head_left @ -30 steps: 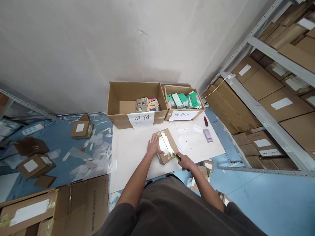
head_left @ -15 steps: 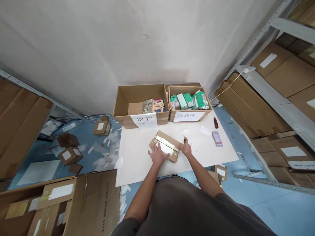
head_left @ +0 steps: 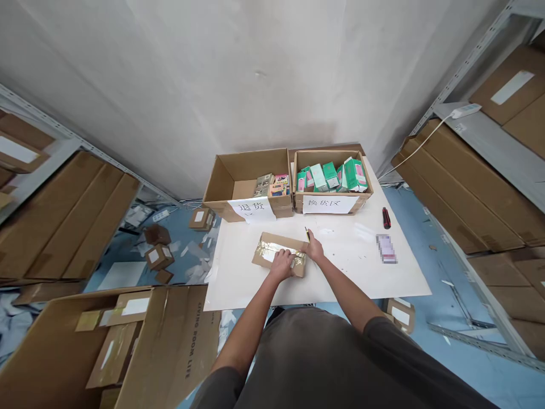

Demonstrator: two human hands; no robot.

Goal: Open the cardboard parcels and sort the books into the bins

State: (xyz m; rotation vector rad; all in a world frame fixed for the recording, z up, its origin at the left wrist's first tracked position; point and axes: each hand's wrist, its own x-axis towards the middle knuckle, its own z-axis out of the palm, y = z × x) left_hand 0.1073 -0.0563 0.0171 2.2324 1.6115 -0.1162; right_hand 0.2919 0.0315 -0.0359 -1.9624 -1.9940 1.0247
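Observation:
A small taped cardboard box [head_left: 266,250] with a white label lies on the white tabletop [head_left: 238,284]. My left hand [head_left: 281,264] is on its front part, fingers bent and close together over the seam; the fingertips are partly hidden. At the box's right end is my right hand [head_left: 314,246], closed around a yellow-and-black utility knife [head_left: 307,233] whose tip points up and away. The right hand also touches the box's edge there. Strips of shiny tape run across the box's top.
Behind stand two cartons with paper signs: a left carton [head_left: 221,210] with several small boxes and a right carton [head_left: 366,199] with green boxes. A red knife [head_left: 386,218] lies at the tabletop's right. Shelves [head_left: 489,136] flank the table; a large carton [head_left: 183,341] stands front left.
The box has turned so its long side lies left to right. My right hand has moved from the near end to the right end, knife now pointing up. My left hand's spread fingers have curled.

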